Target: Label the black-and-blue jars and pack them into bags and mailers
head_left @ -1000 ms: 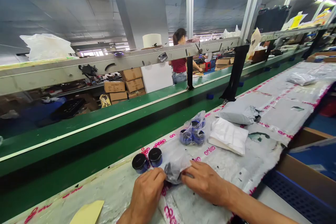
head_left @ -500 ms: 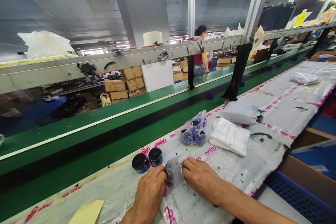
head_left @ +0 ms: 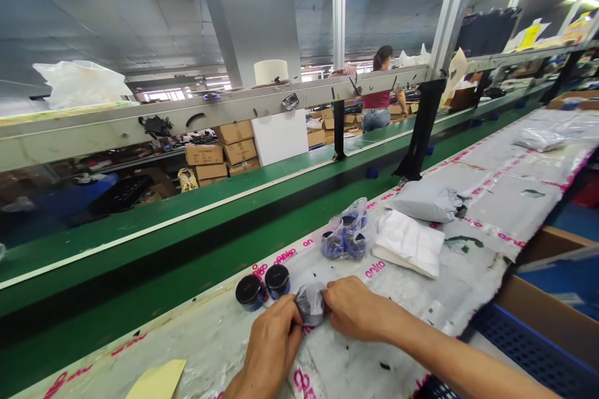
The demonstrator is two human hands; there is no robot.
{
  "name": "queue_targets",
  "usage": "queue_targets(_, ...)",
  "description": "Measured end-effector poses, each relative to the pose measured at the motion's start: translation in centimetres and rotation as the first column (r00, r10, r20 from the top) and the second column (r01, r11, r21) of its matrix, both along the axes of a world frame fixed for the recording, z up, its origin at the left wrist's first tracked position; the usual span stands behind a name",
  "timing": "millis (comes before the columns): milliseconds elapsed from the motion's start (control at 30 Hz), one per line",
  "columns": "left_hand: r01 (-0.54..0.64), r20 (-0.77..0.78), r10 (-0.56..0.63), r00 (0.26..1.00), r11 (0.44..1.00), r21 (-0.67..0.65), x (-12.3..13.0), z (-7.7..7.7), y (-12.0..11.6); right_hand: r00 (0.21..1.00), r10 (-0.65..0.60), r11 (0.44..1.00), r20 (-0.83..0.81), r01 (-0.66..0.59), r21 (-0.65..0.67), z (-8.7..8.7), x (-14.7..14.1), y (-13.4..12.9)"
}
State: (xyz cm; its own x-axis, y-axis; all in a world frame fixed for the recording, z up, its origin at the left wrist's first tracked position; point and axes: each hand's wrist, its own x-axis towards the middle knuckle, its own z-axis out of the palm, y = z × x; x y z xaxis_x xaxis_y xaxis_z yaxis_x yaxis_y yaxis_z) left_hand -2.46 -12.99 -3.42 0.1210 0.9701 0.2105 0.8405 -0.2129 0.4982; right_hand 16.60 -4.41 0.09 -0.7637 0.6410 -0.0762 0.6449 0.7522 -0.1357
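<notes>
A dark round piece in a clear plastic bag point(head_left: 310, 303) is between my two hands, just above the covered table. My left hand point(head_left: 275, 336) is closed on the bag's left side, and my right hand point(head_left: 350, 307) pinches its right edge. Two blue jars with black lids, one point(head_left: 249, 292) further left than the other point(head_left: 277, 280), stand beyond my left hand. Behind the bag lies a clear bag holding several blue pieces point(head_left: 345, 238). To its right rests a stack of white bags point(head_left: 409, 243).
A grey package point(head_left: 425, 201) lies behind the white stack. The green conveyor point(head_left: 187, 262) runs along the far side, below a metal rail point(head_left: 234, 106). Yellow paper point(head_left: 156, 380) is at front left, a blue basket point(head_left: 528, 343) at lower right. A person point(head_left: 377, 100) stands beyond.
The bagged round piece now sits fully in view, its plastic drawn closer around it. My right hand has shifted slightly and its fingers are more tightly closed. The person beyond has moved right and turned.
</notes>
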Motion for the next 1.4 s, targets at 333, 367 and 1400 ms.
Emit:
queue_targets(333, -0.056, 0.025, 0.055, 0.998, 0.998, 0.001, 0.1, -0.4, 0.2, 0.973, -0.141, 0.988, -0.184, 0.126, -0.094, -0.4, 1.6, 0.4)
queue_targets(367, -0.072, 0.004, 0.072, 0.997, 0.997, -0.016, 0.2, -0.2, 0.1, 0.964, -0.161, 0.985, -0.21, 0.145, -0.089, -0.6, 1.9, 0.1)
queue_targets(1400, -0.177, -0.023, 0.175, 0.984, 0.966, -0.187, 1.8, 1.6, 1.7, 0.861, -0.168, 0.985, -0.481, 0.132, -0.108, -3.3, 2.9, -1.4)
